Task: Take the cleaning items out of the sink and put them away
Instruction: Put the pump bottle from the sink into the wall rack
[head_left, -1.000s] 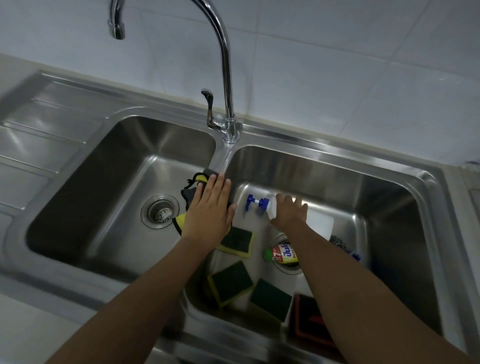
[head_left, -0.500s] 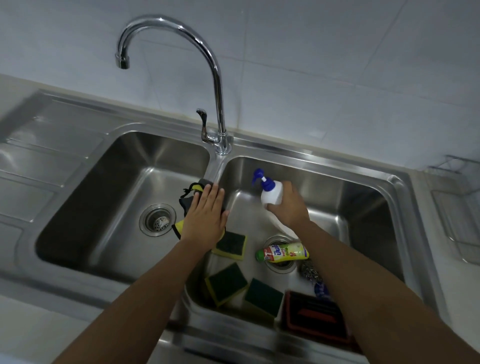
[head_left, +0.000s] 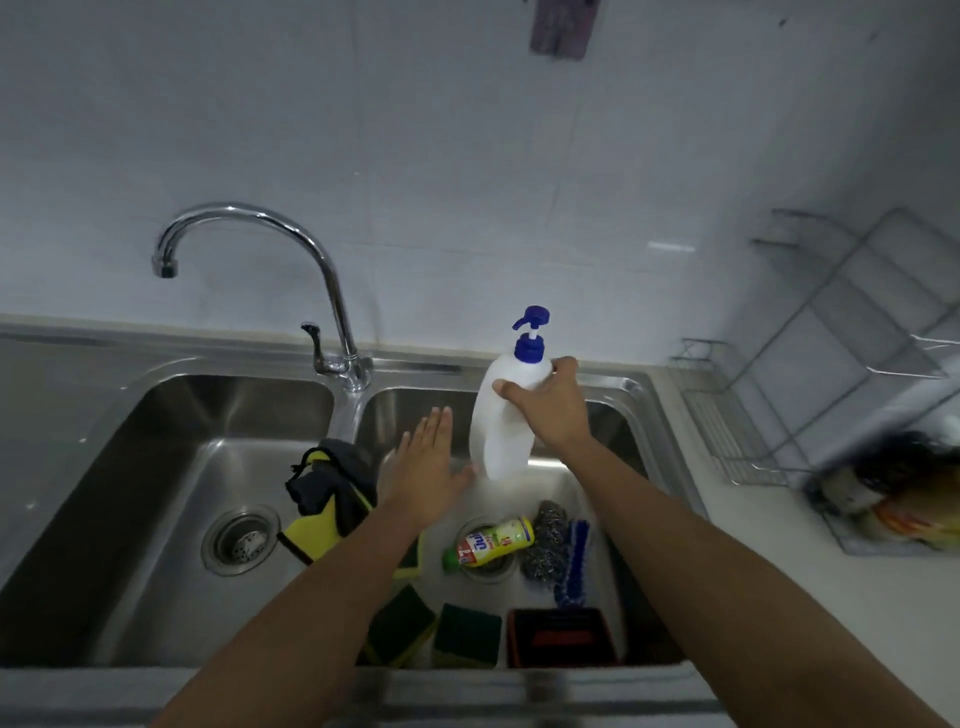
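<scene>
Dim white tiled wall (head_left: 467, 130) behind a pale counter (head_left: 779, 597) holding a wire rack (head_left: 810, 374).

At frame centre, the white plastic pump bottle (head_left: 503, 426) has a blue pump top. Below it lie a yellow-green squeeze bottle (head_left: 491, 544) with red-and-white label, green-and-yellow sponges (head_left: 466, 634), a grey steel-wool scourer (head_left: 543, 540), and a black-and-yellow cloth (head_left: 327, 493).

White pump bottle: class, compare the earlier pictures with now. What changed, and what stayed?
The right hand has lifted the white pump bottle from lying in the right basin to upright above it, grip unchanged. The left hand came off the gloves, open. The sponges and yellow bottle stayed.
</scene>
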